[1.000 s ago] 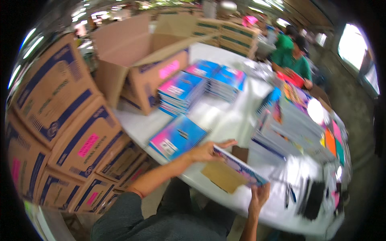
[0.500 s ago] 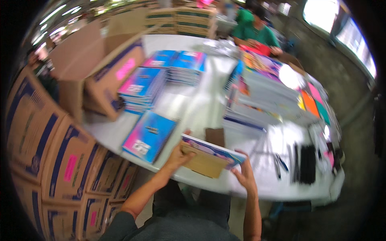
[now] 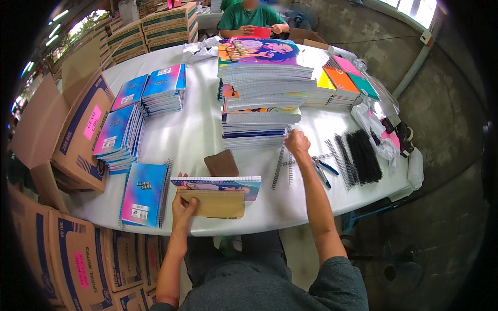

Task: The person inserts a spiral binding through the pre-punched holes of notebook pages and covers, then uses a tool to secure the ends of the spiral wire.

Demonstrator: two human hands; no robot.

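My left hand (image 3: pixel 182 206) holds an unbound notebook (image 3: pixel 218 182) with a colourful cover and a tan backing board (image 3: pixel 215 203), at the near edge of the white table (image 3: pixel 197 129). My right hand (image 3: pixel 297 142) is stretched forward. Its fingers are curled on the upper end of a silver wire spiral (image 3: pixel 280 167), which lies just below a tall stack of notebooks (image 3: pixel 259 103). Blue-handled pliers (image 3: pixel 324 170) lie right of that arm.
A blue bound notebook (image 3: pixel 144 194) lies left of my left hand, with a brown board (image 3: pixel 221 163) behind it. Blue notebook stacks (image 3: pixel 119 137) and open cardboard boxes (image 3: pixel 78 135) fill the left. Black spirals (image 3: pixel 360 155) lie at the right. A person in green (image 3: pixel 249 15) sits across the table.
My right hand has let go of the notebook and reached forward to the wire spirals. My left hand still holds the notebook at the table's edge. The view has swung to the right.
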